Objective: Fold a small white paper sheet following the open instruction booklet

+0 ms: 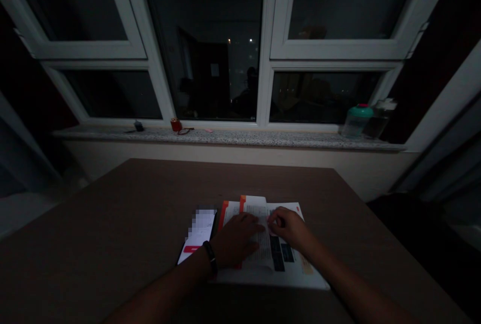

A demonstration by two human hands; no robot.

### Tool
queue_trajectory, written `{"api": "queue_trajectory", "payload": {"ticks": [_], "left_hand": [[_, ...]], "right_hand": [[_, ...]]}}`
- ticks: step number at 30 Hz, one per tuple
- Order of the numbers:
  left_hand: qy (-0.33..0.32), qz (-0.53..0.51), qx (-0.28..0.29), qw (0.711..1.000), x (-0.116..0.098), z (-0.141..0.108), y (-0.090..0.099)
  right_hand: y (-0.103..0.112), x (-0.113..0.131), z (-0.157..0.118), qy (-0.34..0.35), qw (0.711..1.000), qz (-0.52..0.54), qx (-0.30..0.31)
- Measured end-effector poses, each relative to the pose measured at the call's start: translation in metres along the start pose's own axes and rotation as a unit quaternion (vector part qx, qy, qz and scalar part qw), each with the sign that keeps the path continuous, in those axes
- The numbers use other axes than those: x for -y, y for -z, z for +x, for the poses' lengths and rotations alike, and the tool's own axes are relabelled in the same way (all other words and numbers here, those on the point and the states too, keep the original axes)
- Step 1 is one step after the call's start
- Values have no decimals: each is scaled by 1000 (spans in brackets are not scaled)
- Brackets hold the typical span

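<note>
An open printed booklet, with orange strips and dark pictures, lies on the table in front of me. A narrower page with lines of small text rises over its middle, its lower corner curled. My left hand rests on the left part of the booklet and this page, fingers spread; a dark band circles the wrist. At the page's right edge, the thumb and curled fingers of my right hand are pinched together on it. Just left of my left hand lies a phone with a lit screen.
The brown table reaches toward a speckled windowsill. On the sill stand a small red jar, a small dark bottle, a green-lidded shaker bottle and another clear bottle. Dark curtains hang at both sides.
</note>
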State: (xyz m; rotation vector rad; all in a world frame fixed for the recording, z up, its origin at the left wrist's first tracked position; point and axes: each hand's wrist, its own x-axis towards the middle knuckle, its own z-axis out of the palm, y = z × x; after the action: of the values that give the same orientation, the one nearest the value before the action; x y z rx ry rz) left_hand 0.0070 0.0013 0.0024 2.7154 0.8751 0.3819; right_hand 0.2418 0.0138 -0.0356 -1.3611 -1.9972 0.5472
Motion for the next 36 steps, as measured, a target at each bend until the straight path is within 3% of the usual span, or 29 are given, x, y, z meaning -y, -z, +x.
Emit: {"api": "queue_trajectory", "payload": {"ticks": [5, 14, 23, 30, 36], "left_hand": [[4, 0, 11, 1000, -1, 0, 4], [2, 7, 14, 1000, 1, 0, 2], [-2, 5, 3, 1000, 0, 0, 2], [6, 36, -3, 999, 12, -3, -11], [6, 50, -22, 998, 17, -3, -17]], "right_hand": [[-1, -3, 0, 3, 1000, 15, -1], [7, 6, -11, 47, 996, 52, 59], [-1, -4, -4, -40, 999, 33, -1], [5, 1, -6, 10, 994, 84, -64], [4, 2, -7, 45, 995, 89, -16]]}}
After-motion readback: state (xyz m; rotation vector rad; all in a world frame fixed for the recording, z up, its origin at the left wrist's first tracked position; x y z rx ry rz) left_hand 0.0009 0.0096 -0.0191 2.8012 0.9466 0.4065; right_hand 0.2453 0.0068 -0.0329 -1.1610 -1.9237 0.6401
